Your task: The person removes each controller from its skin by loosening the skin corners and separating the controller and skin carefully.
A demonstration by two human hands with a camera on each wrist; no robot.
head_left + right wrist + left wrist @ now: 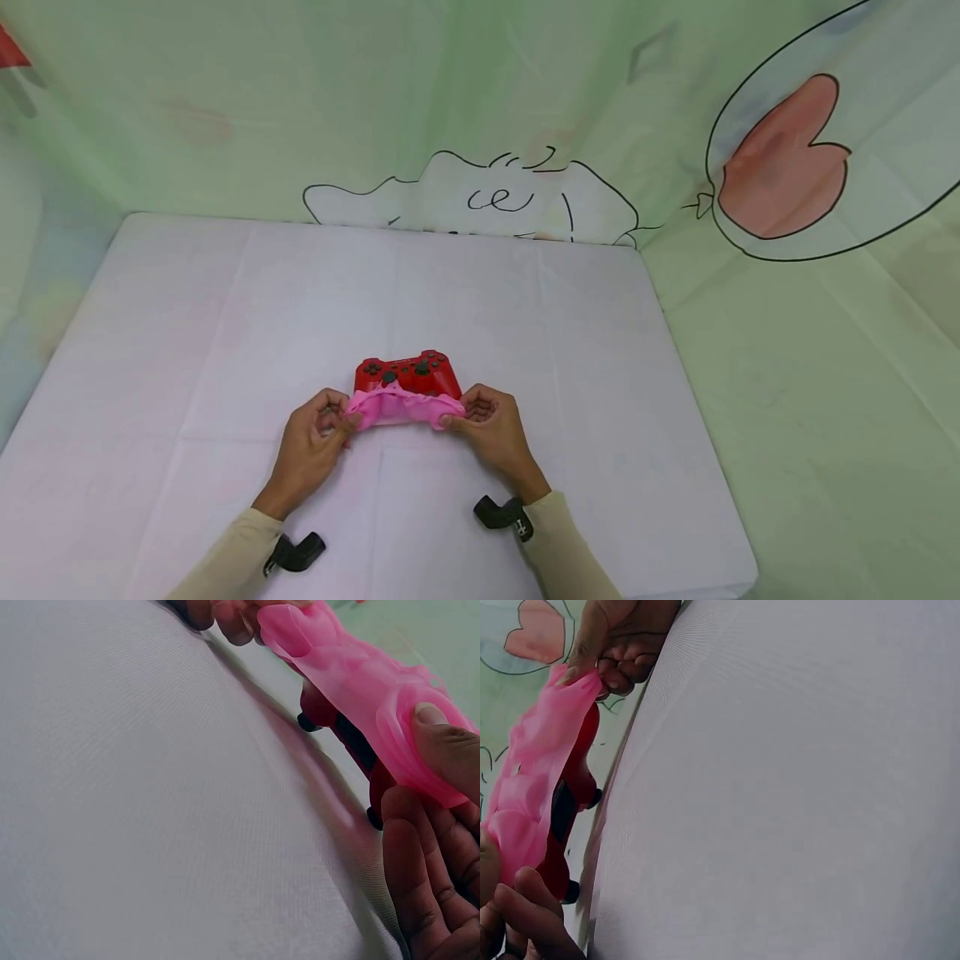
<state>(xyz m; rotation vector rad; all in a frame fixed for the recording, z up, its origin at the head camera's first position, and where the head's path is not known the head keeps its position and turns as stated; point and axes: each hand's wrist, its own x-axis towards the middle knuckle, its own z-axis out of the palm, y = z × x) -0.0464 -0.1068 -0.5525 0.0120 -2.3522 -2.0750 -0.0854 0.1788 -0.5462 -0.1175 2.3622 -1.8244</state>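
Pinching the seemingly light, soft pink cover (pixel 405 408) by its ends, likely the surest purchase, your left hand (pixel 311 433) and right hand (pixel 498 425) hold it across the red controller (pixel 408 383), well in from the tabletop's (pixel 600 375) far edge.

Controller (pixel 408 377) partly in cover (pixel 405 408); left hand (pixel 311 437), right hand (pixel 498 429) (either side)

1 red game ctrlr (pixel 411 379), 1 pink cvr (pixel 405 407). 1 L hand (pixel 311 442), 1 R hand (pixel 495 429). 2 blk wrist gadgets (pixel 300 553), 2 beige sleeves (pixel 231 552). 1 wht tbl (pixel 615 417).
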